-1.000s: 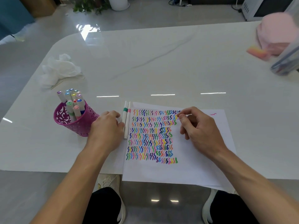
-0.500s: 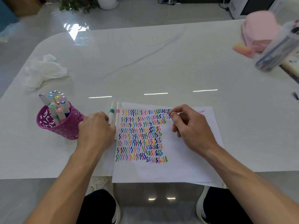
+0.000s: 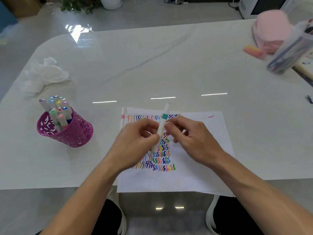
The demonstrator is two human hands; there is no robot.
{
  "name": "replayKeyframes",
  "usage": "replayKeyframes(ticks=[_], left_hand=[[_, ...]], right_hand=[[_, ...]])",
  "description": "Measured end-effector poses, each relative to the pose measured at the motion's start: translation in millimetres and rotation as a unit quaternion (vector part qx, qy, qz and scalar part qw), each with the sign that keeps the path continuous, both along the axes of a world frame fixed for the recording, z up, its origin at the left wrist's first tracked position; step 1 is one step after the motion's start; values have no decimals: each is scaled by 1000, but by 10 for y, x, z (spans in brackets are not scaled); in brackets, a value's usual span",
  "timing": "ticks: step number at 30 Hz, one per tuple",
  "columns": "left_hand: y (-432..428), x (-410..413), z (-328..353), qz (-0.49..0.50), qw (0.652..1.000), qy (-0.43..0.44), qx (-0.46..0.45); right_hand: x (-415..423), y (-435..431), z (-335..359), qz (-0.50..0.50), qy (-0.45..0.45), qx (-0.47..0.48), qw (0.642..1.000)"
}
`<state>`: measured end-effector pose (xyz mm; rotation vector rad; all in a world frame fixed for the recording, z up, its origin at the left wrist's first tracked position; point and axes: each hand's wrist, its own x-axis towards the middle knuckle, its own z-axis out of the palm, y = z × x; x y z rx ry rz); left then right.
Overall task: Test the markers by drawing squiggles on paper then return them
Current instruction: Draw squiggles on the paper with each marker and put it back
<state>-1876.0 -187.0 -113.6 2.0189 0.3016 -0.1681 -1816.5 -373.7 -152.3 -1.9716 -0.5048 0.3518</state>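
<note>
My left hand (image 3: 135,138) grips the lower part of a white marker with a green band (image 3: 162,126), holding it tilted above the paper (image 3: 194,167). My right hand (image 3: 191,138) is just right of it, curled fingertips pinching the barrel's middle. Rows of coloured squiggles cover the sheet's left half, partly hidden by both hands. A second white marker with a pink band (image 3: 123,117) lies along the paper's left edge. The purple perforated cup (image 3: 76,133) on the left holds several capped markers (image 3: 55,107).
Crumpled white tissue (image 3: 45,73) lies behind the cup. At the far right are a pink object (image 3: 271,29), an orange-pink block (image 3: 253,50), a clear tube of pens (image 3: 291,50) and a book (image 3: 303,72). The paper overhangs the table's near edge.
My left hand picked the green-banded marker off the table and brought it right, over the paper. My right hand left the sheet's top row and met the marker.
</note>
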Motion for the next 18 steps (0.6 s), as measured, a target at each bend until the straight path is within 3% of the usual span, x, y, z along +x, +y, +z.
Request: replayKeyframes(ticks=[5,8,13,18], left_hand=[[-143,-32,-29,-54,998,14,-36],[-140,-5,-25,-23,1000,10,-17],[-117,43,1,15,999,-24,-44],[-134,49,-31,-25,999,-44,-4]], right_hand=[[-18,2,2,-10,-25,-7,1000],[19,-65,20,-10,-55,-18,998],[4,-139,50,50,-210,-139,966],[-7,-143,89,70,-274,-189,940]])
